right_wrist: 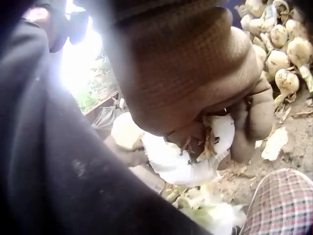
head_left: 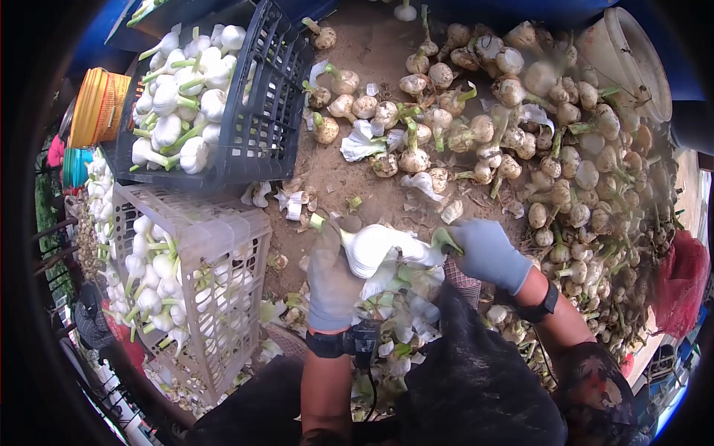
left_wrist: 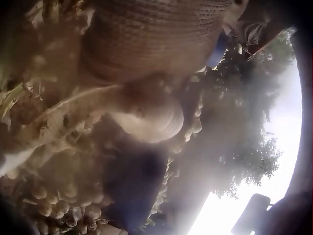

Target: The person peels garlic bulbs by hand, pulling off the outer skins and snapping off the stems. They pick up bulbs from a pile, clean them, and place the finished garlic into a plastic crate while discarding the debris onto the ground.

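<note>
Looks bright with daylight in the head view, bleaching the held garlic (head_left: 372, 251) almost to flat white. Bends straight lines toward a black, round border, with bluish glare at lower right. Turns dim, brown and hazy in the left wrist view, badly blurred up close, and burns out to white in the sky (left_wrist: 288, 142) at right. Flares white at upper left in the right wrist view, leaving the near cloth (right_wrist: 54, 137) dark and soft.

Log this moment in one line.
left hand: grips garlic bulb | right hand: pinches skin strip | dark crate: holds white garlic | dirty bulbs: heaped
</note>
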The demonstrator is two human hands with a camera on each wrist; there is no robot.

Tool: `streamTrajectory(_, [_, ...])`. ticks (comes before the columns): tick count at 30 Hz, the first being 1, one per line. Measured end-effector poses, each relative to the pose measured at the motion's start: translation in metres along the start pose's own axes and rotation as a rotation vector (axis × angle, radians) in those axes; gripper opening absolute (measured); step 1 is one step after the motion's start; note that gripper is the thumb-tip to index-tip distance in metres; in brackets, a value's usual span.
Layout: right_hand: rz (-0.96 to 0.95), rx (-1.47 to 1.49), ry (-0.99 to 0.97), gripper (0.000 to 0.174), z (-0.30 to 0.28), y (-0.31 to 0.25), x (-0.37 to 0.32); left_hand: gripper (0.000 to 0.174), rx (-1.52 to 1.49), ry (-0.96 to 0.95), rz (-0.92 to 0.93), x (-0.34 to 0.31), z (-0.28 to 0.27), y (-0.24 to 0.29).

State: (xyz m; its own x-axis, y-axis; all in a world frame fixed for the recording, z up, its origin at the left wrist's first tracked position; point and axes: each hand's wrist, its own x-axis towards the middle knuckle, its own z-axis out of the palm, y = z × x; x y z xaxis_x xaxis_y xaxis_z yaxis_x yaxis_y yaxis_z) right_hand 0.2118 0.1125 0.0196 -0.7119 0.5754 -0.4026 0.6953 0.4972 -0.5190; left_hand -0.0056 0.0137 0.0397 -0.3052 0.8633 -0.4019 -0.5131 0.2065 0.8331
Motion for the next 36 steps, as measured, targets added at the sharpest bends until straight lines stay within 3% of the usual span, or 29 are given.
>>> streamTrajectory(1, [-0.131,-0.089,-0.238,0.016,0.005,-0.006,-0.012,0.037,-0.445,0.108,-0.023,-0.005,-0.002,0.006])
streamTrajectory(2, [-0.140,-0.089,-0.240,0.016,0.008,-0.009,-0.020,0.039,-0.576,0.172,-0.149,-0.003,-0.022,0.026])
streamTrajectory(3, [-0.136,-0.120,-0.426,0.016,0.009,-0.010,-0.026,0.046,-0.708,0.061,0.152,0.000,-0.029,0.035])
streamTrajectory(4, [-0.131,-0.156,-0.615,0.017,0.009,-0.009,-0.026,0.048,-0.655,0.085,0.268,-0.002,-0.040,0.054])
streamTrajectory(5, [-0.141,-0.166,-0.626,0.017,0.008,-0.010,-0.023,0.049,-0.437,0.291,0.354,-0.013,-0.033,0.080])
streamTrajectory(6, [-0.174,-0.140,-0.549,0.019,0.008,-0.012,-0.020,0.049,-0.141,0.253,0.544,-0.026,-0.048,0.098])
streamTrajectory(7, [-0.199,-0.111,-0.473,0.021,0.008,-0.015,-0.020,0.044,0.352,0.425,0.723,-0.033,-0.060,0.122])
streamTrajectory(8, [-0.232,-0.051,-0.377,0.031,0.012,-0.019,-0.016,0.042,0.674,0.721,0.803,-0.042,-0.057,0.149])
streamTrajectory(9, [-0.212,-0.088,-0.212,0.038,0.018,-0.021,-0.009,0.040,1.051,0.889,0.929,-0.050,-0.084,0.175])
streamTrajectory(10, [-0.196,-0.111,-0.052,0.046,0.029,-0.022,-0.002,0.040,1.105,1.016,0.800,-0.058,-0.099,0.198])
streamTrajectory(11, [-0.148,0.011,0.034,0.056,0.046,-0.018,0.012,0.037,1.587,1.207,0.678,-0.067,-0.121,0.216])
streamTrajectory(13, [-0.068,0.166,-0.125,0.058,0.077,-0.029,0.023,0.043,1.892,1.352,0.787,-0.073,-0.084,0.219])
streamTrajectory(15, [-0.270,0.334,-0.390,0.059,0.105,-0.044,0.015,0.039,1.504,0.777,1.113,-0.065,-0.046,0.173])
streamTrajectory(16, [-0.218,0.530,-0.607,0.055,0.102,-0.046,0.020,0.042,1.265,0.516,0.930,-0.059,-0.028,0.135])
streamTrajectory(18, [-0.253,0.545,-0.506,0.051,0.113,-0.034,0.019,0.059,1.433,-0.072,0.360,-0.053,0.001,0.059])
streamTrajectory(19, [-0.280,0.537,-0.372,0.047,0.101,-0.016,0.024,0.072,1.559,-0.276,0.242,-0.055,0.007,0.014])
streamTrajectory(20, [-0.232,0.335,-0.382,0.046,0.076,-0.012,0.023,0.075,1.662,-0.443,0.174,-0.060,0.010,-0.027])
streamTrajectory(21, [-0.167,0.154,-0.414,0.046,0.058,-0.015,0.015,0.070,1.709,-0.446,0.091,-0.069,0.006,-0.066])
streamTrajectory(23, [-0.190,0.096,-0.138,0.034,0.041,0.002,-0.003,0.058,1.991,-0.552,0.121,-0.094,-0.006,-0.093])
streamTrajectory(24, [-0.175,0.133,-0.097,0.033,0.021,0.010,-0.011,0.050,2.005,-0.625,0.146,-0.108,-0.020,-0.103])
streamTrajectory(27, [0.026,0.052,0.197,0.030,-0.054,0.039,-0.026,0.026,1.761,-1.098,-0.254,-0.195,-0.100,-0.117])
streamTrajectory(28, [0.087,-0.009,0.359,0.028,-0.077,0.058,-0.024,0.027,1.791,-1.207,-0.188,-0.231,-0.135,-0.111])
streamTrajectory(31, [0.198,-0.236,0.761,0.029,-0.149,0.104,-0.009,0.028,1.704,-1.230,-0.272,-0.223,-0.132,-0.101])
streamTrajectory(35, [0.115,-0.559,0.804,0.027,-0.166,0.136,0.049,0.030,1.493,-1.271,-0.441,-0.201,-0.121,-0.096])
streamTrajectory(36, [0.209,-0.772,0.656,0.028,-0.154,0.142,0.067,0.030,1.438,-1.274,-0.489,-0.197,-0.117,-0.092])
